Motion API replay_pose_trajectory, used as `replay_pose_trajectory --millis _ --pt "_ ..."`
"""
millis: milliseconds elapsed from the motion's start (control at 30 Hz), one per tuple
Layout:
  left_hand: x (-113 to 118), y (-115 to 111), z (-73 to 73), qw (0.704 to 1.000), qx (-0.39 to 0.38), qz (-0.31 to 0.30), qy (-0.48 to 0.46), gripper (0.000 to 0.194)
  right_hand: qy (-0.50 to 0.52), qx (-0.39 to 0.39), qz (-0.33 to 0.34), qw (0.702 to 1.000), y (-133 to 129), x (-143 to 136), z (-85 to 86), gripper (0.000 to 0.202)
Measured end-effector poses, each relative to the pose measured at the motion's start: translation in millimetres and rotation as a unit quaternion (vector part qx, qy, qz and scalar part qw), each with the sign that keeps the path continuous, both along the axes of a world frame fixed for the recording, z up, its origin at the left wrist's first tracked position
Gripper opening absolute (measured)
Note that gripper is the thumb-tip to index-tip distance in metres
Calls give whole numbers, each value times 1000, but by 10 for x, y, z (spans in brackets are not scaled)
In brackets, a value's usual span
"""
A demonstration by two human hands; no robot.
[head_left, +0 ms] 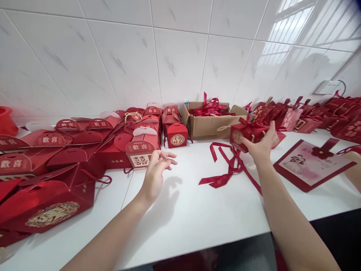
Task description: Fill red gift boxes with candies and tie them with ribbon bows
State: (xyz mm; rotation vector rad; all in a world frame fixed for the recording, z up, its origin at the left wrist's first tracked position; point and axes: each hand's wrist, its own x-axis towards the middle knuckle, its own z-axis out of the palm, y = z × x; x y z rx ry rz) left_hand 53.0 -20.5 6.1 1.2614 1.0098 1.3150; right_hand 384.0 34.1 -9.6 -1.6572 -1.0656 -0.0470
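Observation:
My right hand (pixel 262 145) grips a small red gift box (pixel 248 131) with a ribbon bow on top, beside the cardboard carton. Its thumb is at the box's front and its fingers are behind. My left hand (pixel 159 169) is raised over the white table, fingers apart and holding nothing, just in front of a red box with a double-happiness print (pixel 140 160). Loose dark red ribbons (pixel 229 169) lie on the table between the hands. Behind my left hand stands a small red box with a gold round emblem (pixel 177 140).
Many red gift boxes (pixel 67 158) crowd the left. A cardboard carton (pixel 216 127) of ribbons stands against the tiled wall. To the right are red bags (pixel 307 122) and a large red bag with a picture (pixel 310 163), another person's hand (pixel 354 165) close by.

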Motion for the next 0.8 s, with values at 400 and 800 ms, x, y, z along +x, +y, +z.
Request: replay_pose_trajectory --millis 400,800 --pt "26 -29 -15 1000 0 13 22 16 -52 -187 -128 973 129 230 -285 37" --pt "39 -33 -91 990 80 48 107 14 -123 -270 21 955 257 138 -534 42"
